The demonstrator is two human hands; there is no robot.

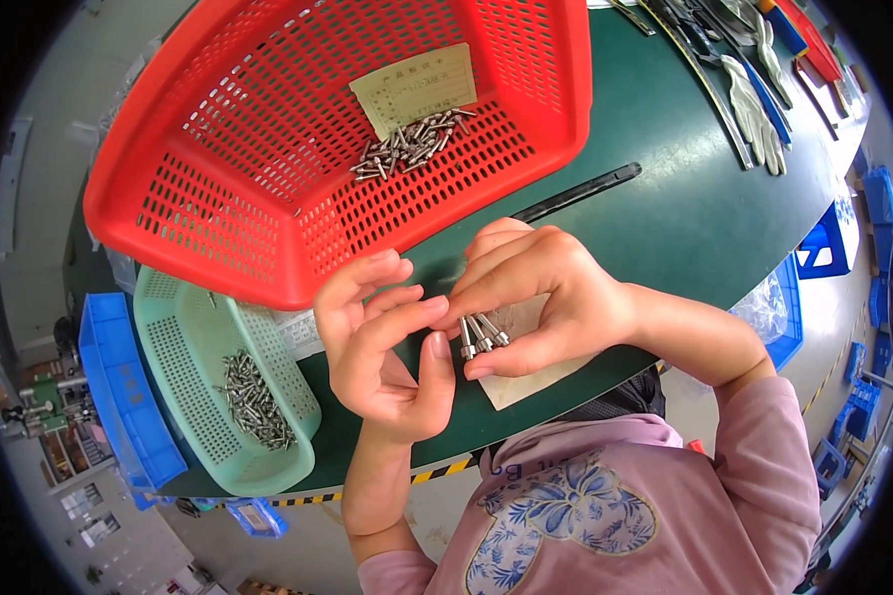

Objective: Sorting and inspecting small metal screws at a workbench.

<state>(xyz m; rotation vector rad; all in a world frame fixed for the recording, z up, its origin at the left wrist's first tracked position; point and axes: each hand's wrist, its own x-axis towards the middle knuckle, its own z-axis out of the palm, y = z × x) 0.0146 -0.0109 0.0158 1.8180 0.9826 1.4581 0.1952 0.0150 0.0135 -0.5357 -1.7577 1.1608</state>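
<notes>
My right hand [566,283] is closed around several small silver bolts [483,335] with thick cylindrical heads, which lie side by side between thumb and fingers. The heads point toward my body. My left hand [382,362] meets it from the left, index fingertip at the right fingertips. Its thumb and index finger are apart, the other fingers are loosely curled, and no part shows between them. Beneath the right hand lies a sheet of pale brown paper [511,390], partly covered by it.
A red perforated basket [238,233] with similar bolts [412,144] and a card [414,87] stands beyond my hands. At left are a green basket [193,397] of metal parts [255,400] and a blue bin [129,387]. A black strip [580,191], gloves [752,111] and tools lie on the green table [665,233].
</notes>
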